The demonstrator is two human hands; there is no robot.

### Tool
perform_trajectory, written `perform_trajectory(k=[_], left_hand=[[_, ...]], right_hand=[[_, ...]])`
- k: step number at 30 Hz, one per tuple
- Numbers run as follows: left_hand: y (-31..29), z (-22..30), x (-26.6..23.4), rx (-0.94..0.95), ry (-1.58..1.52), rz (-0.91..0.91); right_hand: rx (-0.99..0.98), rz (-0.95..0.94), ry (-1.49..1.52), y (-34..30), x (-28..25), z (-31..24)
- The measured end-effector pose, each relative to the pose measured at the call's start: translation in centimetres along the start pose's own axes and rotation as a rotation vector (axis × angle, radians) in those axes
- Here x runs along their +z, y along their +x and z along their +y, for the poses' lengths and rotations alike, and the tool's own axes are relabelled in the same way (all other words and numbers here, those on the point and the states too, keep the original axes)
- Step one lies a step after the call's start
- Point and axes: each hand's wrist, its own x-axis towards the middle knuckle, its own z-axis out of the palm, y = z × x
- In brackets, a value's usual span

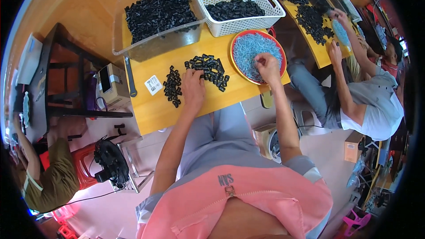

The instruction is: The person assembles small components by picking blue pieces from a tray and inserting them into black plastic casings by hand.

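My left hand (193, 89) rests on the yellow table with its fingers curled down onto a loose group of small black plastic parts (211, 65). Its fingertips touch the parts at the near left of that group. Left of this hand lies a narrower pile of smaller black pieces (172, 85). My right hand (268, 67) is over a round red and yellow bowl (233, 57), thumb and fingers pinched together. Heaped in the bowl are tiny bluish silvery pieces (252, 46), too small to name surely. Whatever the right fingertips pinch is hidden.
Behind the piles stand a clear bin (170, 40) and a white perforated basket (239, 25), both holding black parts. A white label card (153, 85) and a dark strap-like tool (129, 76) lie at left. A co-worker (369, 93) handles similar parts at another table (319, 55) to the right.
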Motion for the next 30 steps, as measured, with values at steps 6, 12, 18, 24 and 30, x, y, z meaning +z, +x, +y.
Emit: perform_trajectory(k=[6, 12, 18, 24, 30], left_hand=[[-0.3, -0.5, 0.2, 0.009, 0.021, 0.004], [-1.3, -0.6, -1.1, -0.350, -0.677, -0.073], [-3.3, 0.9, -2.5, -0.542, -1.184, -0.198], [-3.9, 1.4, -2.8, -0.495, -1.198, -0.227], [-4.6, 0.9, -2.8, -0.477, -1.226, -0.220]], right_hand=[[0.032, 0.034, 0.287, 0.2, -0.9, 0.6], [0.267, -0.005, 0.698, -0.5, -1.3, -1.9], [0.128, -0.319, 0.932, -4.5, 1.6, -7.2], [0.158, -0.456, 0.970, -7.0, 3.7, -10.6], [0.111, -0.491, 0.829, -7.2, 3.7, -11.2]])
